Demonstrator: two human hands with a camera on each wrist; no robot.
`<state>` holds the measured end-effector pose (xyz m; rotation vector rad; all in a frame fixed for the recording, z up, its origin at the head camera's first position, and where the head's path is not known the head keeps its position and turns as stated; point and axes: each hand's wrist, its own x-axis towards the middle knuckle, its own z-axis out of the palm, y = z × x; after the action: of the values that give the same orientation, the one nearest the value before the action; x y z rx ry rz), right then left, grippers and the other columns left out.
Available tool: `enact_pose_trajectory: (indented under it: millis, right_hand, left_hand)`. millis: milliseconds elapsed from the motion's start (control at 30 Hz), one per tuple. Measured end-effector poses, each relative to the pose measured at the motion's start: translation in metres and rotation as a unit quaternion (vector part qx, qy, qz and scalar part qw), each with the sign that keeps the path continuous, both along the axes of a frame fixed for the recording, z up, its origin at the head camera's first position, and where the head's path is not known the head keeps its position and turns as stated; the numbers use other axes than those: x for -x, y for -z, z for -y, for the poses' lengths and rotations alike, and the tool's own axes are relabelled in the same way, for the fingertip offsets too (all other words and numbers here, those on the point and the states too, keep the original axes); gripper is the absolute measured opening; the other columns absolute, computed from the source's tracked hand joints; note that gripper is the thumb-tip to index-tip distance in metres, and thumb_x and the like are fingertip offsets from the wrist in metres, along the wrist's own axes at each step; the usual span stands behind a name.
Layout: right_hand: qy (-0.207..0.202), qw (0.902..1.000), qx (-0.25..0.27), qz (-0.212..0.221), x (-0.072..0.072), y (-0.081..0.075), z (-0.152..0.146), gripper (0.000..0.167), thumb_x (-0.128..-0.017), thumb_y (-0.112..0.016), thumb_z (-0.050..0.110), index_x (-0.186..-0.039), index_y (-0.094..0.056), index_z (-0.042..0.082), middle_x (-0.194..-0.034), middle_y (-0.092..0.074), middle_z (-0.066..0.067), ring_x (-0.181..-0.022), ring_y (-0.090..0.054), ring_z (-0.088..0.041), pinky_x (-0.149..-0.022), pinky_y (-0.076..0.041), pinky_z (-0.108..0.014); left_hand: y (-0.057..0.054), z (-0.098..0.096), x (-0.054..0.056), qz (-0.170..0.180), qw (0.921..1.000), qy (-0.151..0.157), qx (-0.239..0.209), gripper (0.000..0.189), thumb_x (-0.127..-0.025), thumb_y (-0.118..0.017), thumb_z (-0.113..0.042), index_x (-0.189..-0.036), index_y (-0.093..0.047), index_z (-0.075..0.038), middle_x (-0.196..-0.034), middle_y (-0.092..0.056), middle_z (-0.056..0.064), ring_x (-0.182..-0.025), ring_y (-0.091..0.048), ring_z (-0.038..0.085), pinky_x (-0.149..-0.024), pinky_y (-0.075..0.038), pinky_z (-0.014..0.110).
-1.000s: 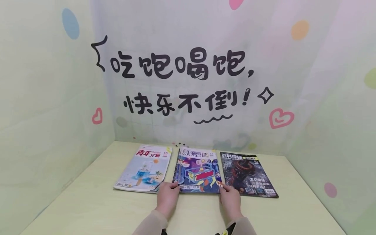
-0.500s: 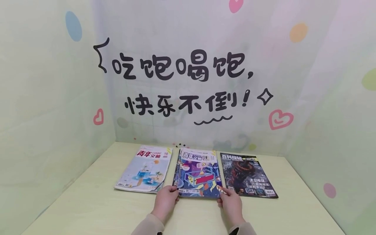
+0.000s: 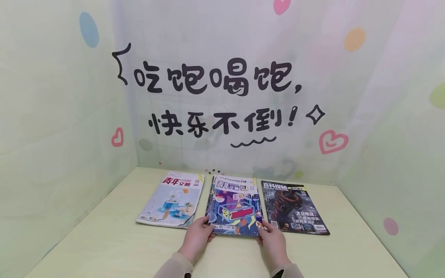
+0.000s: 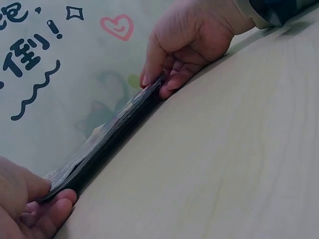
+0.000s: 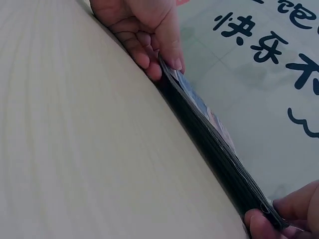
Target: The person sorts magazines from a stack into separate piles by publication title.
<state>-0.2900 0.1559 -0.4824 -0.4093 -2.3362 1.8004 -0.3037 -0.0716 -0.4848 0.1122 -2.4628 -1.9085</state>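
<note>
Both hands are at the near corners of a stack of magazines (image 3: 240, 212) in the middle of the table. Its top cover is purple and blue with a red panel, and the magazine beneath shows along the far edge. My left hand (image 3: 197, 237) pinches the near left corner, and my right hand (image 3: 274, 241) the near right one. In the left wrist view, the stack (image 4: 114, 137) has its thick dark edge facing me, thumbs above and fingers below. From the right wrist, the same edge (image 5: 199, 144) slopes between the two hands, close over the table.
Left of the stack lies a pale magazine (image 3: 175, 204) with a beach drink on its cover. A dark magazine (image 3: 293, 208) lies to the right. A printed cloth wall (image 3: 222, 154) rises behind the wooden table (image 3: 114, 247), with side walls left and right.
The top magazines have come slightly toward me with both hands, baring more of the one beneath at the far edge. The two side magazines have stayed put.
</note>
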Motion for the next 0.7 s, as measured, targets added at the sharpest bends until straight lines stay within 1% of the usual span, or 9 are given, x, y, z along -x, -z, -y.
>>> enact_pose_trajectory:
  millis: [100, 233, 333, 433, 533, 600, 700]
  right_hand:
    - [-0.010, 0.9997, 0.024, -0.001, 0.001, 0.000, 0.001, 0.045, -0.090, -0.056, 0.001, -0.132, -0.047, -0.014, -0.089, -0.063, -0.016, -0.060, -0.059, -0.011, -0.056, -0.054, -0.025]
    - [-0.021, 0.9971, 0.073, -0.005, 0.001, -0.001, 0.004, 0.049, -0.090, -0.051, -0.001, -0.136, -0.041, -0.015, -0.101, -0.061, -0.023, -0.061, -0.061, -0.013, -0.058, -0.056, -0.027]
    - [-0.032, 0.9951, 0.093, -0.011, 0.000, -0.002, 0.006, 0.051, -0.089, -0.047, -0.004, -0.137, -0.038, -0.017, -0.108, -0.059, -0.030, -0.061, -0.063, -0.015, -0.057, -0.056, -0.029]
    - [-0.038, 0.9951, 0.091, -0.009, 0.000, -0.003, 0.007, 0.052, -0.086, -0.046, -0.007, -0.137, -0.036, -0.019, -0.109, -0.059, -0.033, -0.060, -0.063, -0.015, -0.057, -0.057, -0.029]
    - [-0.034, 0.9964, 0.078, -0.008, 0.000, -0.005, 0.007, 0.055, -0.082, -0.046, -0.011, -0.136, -0.035, -0.019, -0.106, -0.058, -0.032, -0.058, -0.063, -0.015, -0.056, -0.057, -0.030]
    - [-0.029, 0.9974, 0.065, -0.009, -0.001, -0.007, 0.008, 0.057, -0.081, -0.045, -0.013, -0.136, -0.036, -0.019, -0.106, -0.057, -0.032, -0.059, -0.062, -0.014, -0.055, -0.056, -0.029]
    - [-0.025, 0.9971, 0.070, -0.019, -0.003, -0.011, 0.009, 0.060, -0.078, -0.044, -0.014, -0.137, -0.036, -0.018, -0.109, -0.056, -0.033, -0.062, -0.061, -0.014, -0.055, -0.055, -0.027]
  left_hand:
    - [-0.001, 0.001, 0.001, 0.006, 0.9998, 0.003, -0.017, 0.048, -0.090, -0.057, -0.001, -0.134, -0.043, 0.014, -0.083, -0.059, 0.011, -0.068, -0.060, 0.015, -0.064, -0.056, 0.028]
    - [-0.002, 0.004, 0.001, 0.020, 0.9990, 0.007, -0.040, 0.051, -0.089, -0.056, 0.002, -0.136, -0.040, 0.014, -0.085, -0.057, 0.013, -0.068, -0.059, 0.015, -0.064, -0.056, 0.028]
    - [-0.002, 0.005, 0.002, 0.029, 0.9981, 0.019, -0.051, 0.054, -0.090, -0.053, 0.003, -0.140, -0.035, 0.014, -0.087, -0.059, 0.014, -0.067, -0.061, 0.015, -0.063, -0.057, 0.028]
    - [-0.002, 0.006, 0.002, 0.034, 0.9973, 0.029, -0.058, 0.055, -0.091, -0.050, 0.004, -0.141, -0.032, 0.014, -0.091, -0.061, 0.015, -0.068, -0.062, 0.015, -0.064, -0.057, 0.028]
    - [-0.004, 0.006, 0.001, 0.040, 0.9962, 0.029, -0.072, 0.054, -0.091, -0.049, 0.006, -0.142, -0.031, 0.014, -0.098, -0.061, 0.018, -0.071, -0.063, 0.015, -0.065, -0.057, 0.029]
    - [-0.005, 0.005, 0.000, 0.041, 0.9944, 0.026, -0.094, 0.054, -0.091, -0.047, 0.008, -0.142, -0.031, 0.014, -0.103, -0.061, 0.020, -0.075, -0.063, 0.016, -0.067, -0.057, 0.030]
    - [-0.009, 0.004, -0.002, 0.041, 0.9915, 0.024, -0.121, 0.053, -0.091, -0.046, 0.009, -0.142, -0.030, 0.014, -0.108, -0.059, 0.021, -0.079, -0.062, 0.017, -0.070, -0.057, 0.030]
